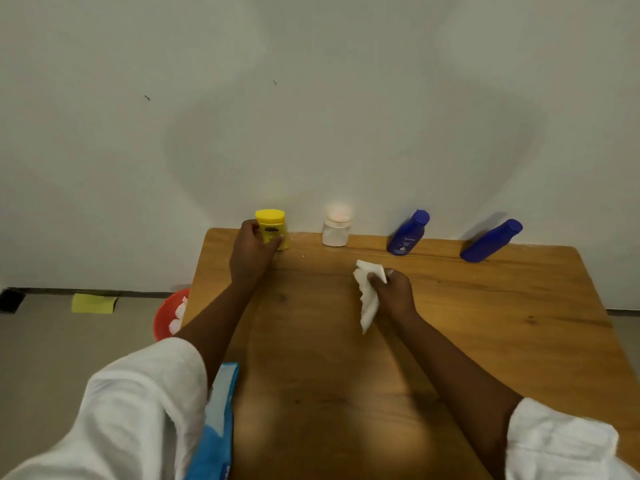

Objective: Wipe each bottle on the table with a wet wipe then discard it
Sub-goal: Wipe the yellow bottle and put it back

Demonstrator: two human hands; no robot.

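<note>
At far left of counter, our left hand grips yellow bottle, fingers curled round it, steadying for wiping. Right hand pinches wet wipe mid-counter, ready. Three bottles wait right.

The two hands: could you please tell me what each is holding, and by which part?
Left hand grips the yellow plastic bottle around its lower body; right hand pinches the white wet wipe near its upper end.

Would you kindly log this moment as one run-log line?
left hand: grips yellow bottle | right hand: holds wet wipe | white jar, two blue bottles: untouched
</note>
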